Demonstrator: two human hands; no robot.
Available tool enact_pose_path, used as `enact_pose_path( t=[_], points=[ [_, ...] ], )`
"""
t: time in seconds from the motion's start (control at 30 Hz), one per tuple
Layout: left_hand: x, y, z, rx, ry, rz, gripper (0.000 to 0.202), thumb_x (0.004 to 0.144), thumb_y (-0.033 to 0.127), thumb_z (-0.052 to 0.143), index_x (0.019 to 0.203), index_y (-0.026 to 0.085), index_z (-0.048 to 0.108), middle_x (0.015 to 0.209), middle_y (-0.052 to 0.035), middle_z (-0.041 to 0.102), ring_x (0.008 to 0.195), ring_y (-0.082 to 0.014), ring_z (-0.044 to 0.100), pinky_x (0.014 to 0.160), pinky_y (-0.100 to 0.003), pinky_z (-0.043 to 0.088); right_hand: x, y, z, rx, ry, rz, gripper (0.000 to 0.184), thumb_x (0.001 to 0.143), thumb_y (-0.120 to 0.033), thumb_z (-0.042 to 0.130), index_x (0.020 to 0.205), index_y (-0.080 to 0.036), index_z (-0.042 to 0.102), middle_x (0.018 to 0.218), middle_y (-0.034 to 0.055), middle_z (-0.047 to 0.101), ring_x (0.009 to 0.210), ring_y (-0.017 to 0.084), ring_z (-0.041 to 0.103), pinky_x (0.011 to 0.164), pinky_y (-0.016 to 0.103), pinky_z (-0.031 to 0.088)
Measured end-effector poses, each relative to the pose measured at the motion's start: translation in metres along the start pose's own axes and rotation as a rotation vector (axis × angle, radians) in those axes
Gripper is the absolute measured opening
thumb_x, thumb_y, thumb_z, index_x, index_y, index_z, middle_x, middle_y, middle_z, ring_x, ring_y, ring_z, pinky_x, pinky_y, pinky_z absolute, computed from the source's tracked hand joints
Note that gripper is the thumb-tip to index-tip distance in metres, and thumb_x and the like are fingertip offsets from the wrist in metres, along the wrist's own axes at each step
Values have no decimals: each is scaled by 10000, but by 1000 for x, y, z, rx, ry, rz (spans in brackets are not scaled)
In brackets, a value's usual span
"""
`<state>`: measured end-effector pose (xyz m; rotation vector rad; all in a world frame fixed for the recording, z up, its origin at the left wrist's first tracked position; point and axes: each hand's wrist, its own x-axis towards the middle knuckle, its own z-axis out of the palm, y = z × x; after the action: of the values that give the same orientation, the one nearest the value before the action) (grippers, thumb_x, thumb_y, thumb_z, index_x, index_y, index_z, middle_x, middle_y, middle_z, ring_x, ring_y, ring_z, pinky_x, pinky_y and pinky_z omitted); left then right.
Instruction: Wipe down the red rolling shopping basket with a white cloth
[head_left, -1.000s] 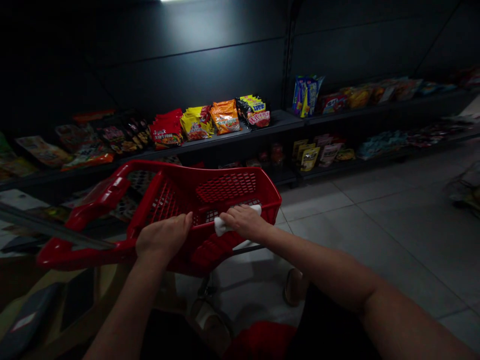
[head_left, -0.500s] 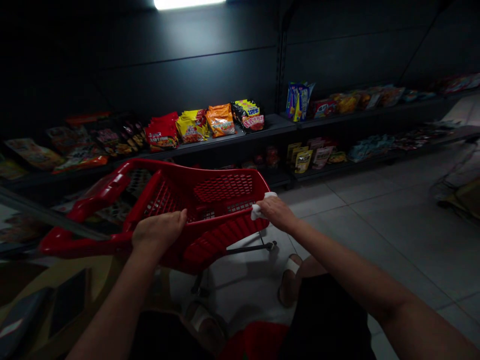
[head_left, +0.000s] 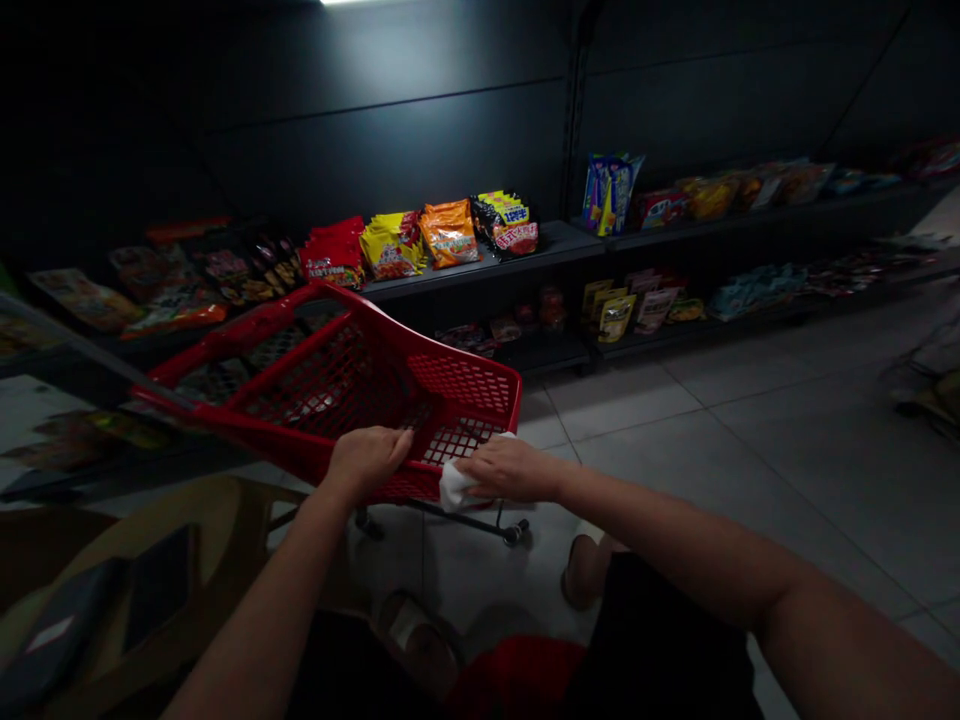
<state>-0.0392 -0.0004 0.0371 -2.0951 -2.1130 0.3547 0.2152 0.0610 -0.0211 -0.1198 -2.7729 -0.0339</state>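
A red plastic shopping cart point(head_left: 469, 372) stands in front of me, its handle end to the left and its basket showing no goods. My left hand point(head_left: 369, 462) is closed over the near rim of the basket. To its right, my right hand point(head_left: 510, 468) presses a white cloth or tissue point(head_left: 454, 486) against the rim near the front corner. Its fingers are wrapped around the cloth and partly hidden. The cart's wheels point(head_left: 513, 532) rest on the tiled floor.
Behind the cart runs a dark shelf point(head_left: 559, 240) with snack packets, among them an orange pack point(head_left: 450, 235) and blue pouches point(head_left: 611, 195). At lower left, a round stool-like surface point(head_left: 225, 520) bears dark flat devices point(head_left: 159, 585). My feet are below the cart.
The cart has turned, its front corner swinging nearer and its handle end away from me. My right hand has moved left with the cloth, and my left hand sits nearer to it.
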Motion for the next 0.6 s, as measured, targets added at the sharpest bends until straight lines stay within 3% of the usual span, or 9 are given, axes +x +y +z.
enact_pose_path(
  t=[0.13,0.23,0.3,0.37,0.47,0.6],
  points=[
    [-6,-23,7,-23,20,50,591,991,448,185,875,267,735,942,-63,770,869,-232,707,622,-290,374,-13,52,-5,28,-12,-250,303,1029,-373,448,1212,-181,593,1099,95,693,1021,180,617,930,333,411],
    [-6,-22,9,-36,38,61,568,985,446,206,866,270,733,938,-56,769,866,-217,697,620,-287,356,-19,88,-4,-3,0,-259,298,1021,-376,462,1174,-175,619,1128,88,686,1053,195,604,1017,362,392],
    [-5,-17,9,-39,53,54,562,984,448,214,877,270,736,957,-57,769,877,-217,693,621,-287,353,-21,96,-2,-18,26,-219,302,1009,-392,484,1149,-170,633,1127,86,683,1075,202,591,1058,374,377],
    [-5,-13,9,-38,54,23,577,986,453,207,889,264,743,966,-66,770,881,-224,696,620,-289,353,-22,87,1,-23,70,-160,264,1017,-334,469,1137,-173,641,1124,81,682,1091,198,578,1090,388,353],
    [-9,-10,10,-21,30,-52,609,991,450,189,898,240,753,955,-90,772,878,-243,703,618,-299,354,-19,49,4,-8,95,-102,266,1025,-219,416,1184,-187,626,1135,77,674,1097,191,562,1101,424,329],
    [-21,-15,11,-4,9,-46,612,994,450,191,906,225,753,965,-97,772,882,-248,704,630,-304,359,-11,2,2,26,7,-172,293,1028,-230,407,1247,-188,595,1076,86,671,1001,184,578,959,372,415]
  ],
)
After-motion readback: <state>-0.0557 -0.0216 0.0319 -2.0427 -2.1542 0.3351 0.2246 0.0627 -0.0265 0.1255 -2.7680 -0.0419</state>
